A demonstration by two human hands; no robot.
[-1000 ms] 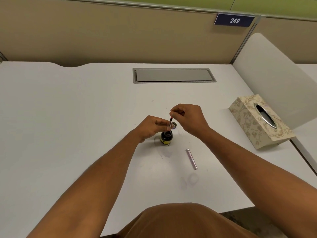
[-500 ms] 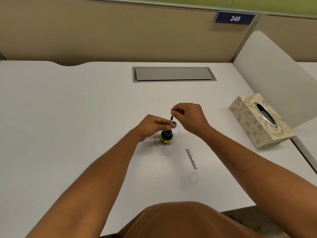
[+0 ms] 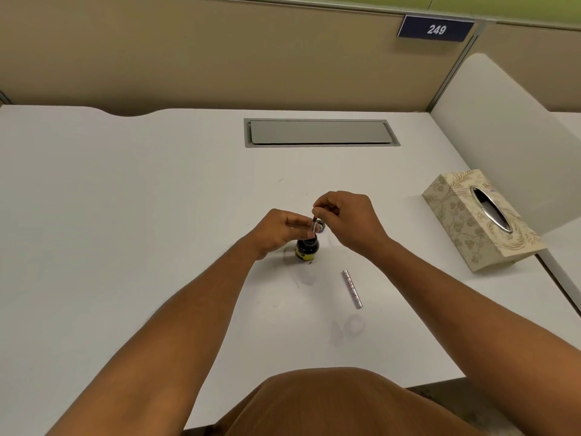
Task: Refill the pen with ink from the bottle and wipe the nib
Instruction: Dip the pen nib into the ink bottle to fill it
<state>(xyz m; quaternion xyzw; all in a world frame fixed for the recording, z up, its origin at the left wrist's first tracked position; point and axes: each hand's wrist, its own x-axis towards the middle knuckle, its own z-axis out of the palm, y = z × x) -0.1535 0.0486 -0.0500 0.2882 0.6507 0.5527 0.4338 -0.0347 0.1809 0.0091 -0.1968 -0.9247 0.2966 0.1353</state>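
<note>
White and matte, the desk carries everything we need. Our right hand pinches the top of the pen's thin inner section, which stands nearly upright, its lower end in the mouth of the small dark glass ink bottle directly below. Our left hand curls round the section just left of it, steadying. We judge the fill is underway. Nearer us lies the slim metallic barrel, and well to the right the patterned tissue box for wiping.
</note>
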